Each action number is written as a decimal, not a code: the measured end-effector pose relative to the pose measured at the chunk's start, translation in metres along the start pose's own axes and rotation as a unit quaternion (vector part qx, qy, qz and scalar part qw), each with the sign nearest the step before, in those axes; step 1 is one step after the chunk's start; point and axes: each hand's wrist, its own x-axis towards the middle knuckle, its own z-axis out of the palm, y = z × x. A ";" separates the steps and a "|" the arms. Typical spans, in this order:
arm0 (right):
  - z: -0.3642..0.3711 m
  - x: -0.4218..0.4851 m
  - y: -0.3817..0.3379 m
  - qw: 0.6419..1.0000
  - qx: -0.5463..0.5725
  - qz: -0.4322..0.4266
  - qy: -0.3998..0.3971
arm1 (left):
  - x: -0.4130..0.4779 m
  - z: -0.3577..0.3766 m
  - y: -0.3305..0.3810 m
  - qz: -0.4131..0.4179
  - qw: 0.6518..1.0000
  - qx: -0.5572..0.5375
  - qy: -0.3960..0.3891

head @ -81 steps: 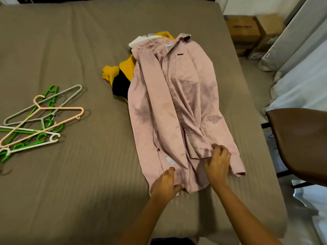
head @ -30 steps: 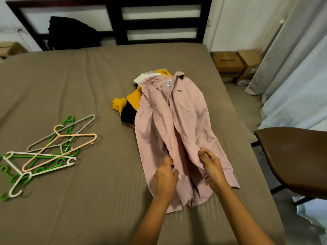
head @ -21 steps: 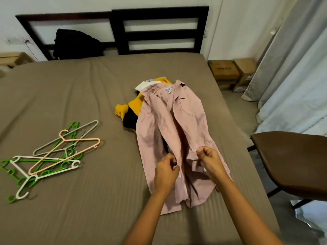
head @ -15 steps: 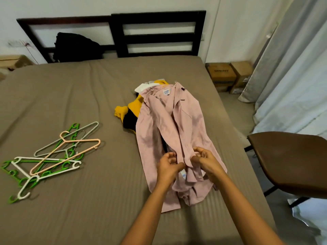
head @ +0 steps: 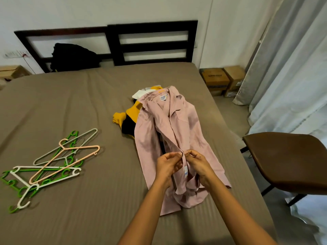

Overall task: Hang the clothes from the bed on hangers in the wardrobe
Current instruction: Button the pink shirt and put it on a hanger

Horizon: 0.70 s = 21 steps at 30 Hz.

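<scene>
We look through one wide-angle camera worn on the head, facing forward and down along the bed (head: 85, 106). The grip, where the left hand (head: 168, 165) and right hand (head: 199, 164) pinch the pink shirt (head: 192, 131), sits near the lens, just below mid-frame. Beyond the grip our view reaches the headboard (head: 152, 45). The hangers (head: 58, 161) lie well left of it, and the chair (head: 286, 160) is to its right.

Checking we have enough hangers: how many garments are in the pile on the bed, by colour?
pink shirt: 1
yellow-and-black garment: 1, if one piece
white garment: 1
Total: 3 visible; more may hide under the shirt.
</scene>
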 end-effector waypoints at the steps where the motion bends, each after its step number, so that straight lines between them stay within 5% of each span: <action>1: 0.000 -0.001 0.001 1.000 0.004 0.002 0.006 | 0.000 -0.001 0.000 0.003 1.000 0.013 0.005; 7: -0.001 -0.007 0.001 0.996 0.059 -0.012 0.062 | 0.003 -0.015 -0.004 0.128 0.973 0.186 0.053; 12: 0.005 -0.013 -0.004 0.996 0.071 -0.032 0.049 | 0.000 -0.014 0.005 0.139 0.971 0.195 0.006; 21: 0.016 -0.026 -0.006 0.950 -0.187 -0.211 0.133 | -0.005 -0.020 0.023 0.139 0.976 0.165 -0.015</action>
